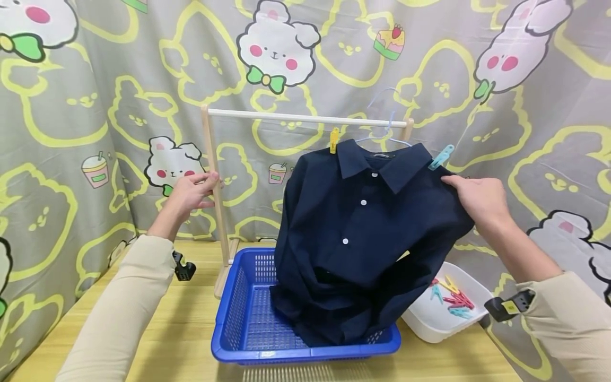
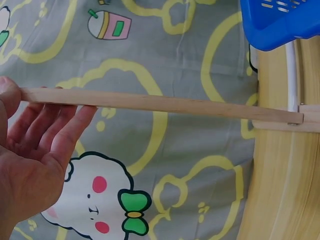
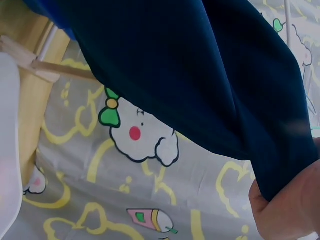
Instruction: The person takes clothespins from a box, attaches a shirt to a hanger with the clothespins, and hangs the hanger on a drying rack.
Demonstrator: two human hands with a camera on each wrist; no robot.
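A dark navy button-up shirt (image 1: 377, 223) hangs on a thin pale-blue hanger (image 1: 398, 142), whose hook curves above the rack's white rod (image 1: 296, 116). On its shoulders sit a yellow clothespin (image 1: 334, 141) and a light-blue clothespin (image 1: 442, 157). My right hand (image 1: 484, 201) pinches the shirt's shoulder near the blue clothespin; in the right wrist view the dark cloth (image 3: 200, 90) runs into that hand's grip. With thumb and fingers on opposite sides, my left hand (image 1: 193, 192) holds the rack's wooden left post (image 2: 150, 101). The shirt's lower part droops into a blue basket (image 1: 226, 318).
The blue basket stands on the wooden table (image 1: 176, 323), in front of the rack. Behind the basket's right side, a white tub (image 1: 429, 326) holds several coloured clothespins (image 1: 458, 300). A patterned grey curtain (image 1: 157, 42) closes off the back and sides.
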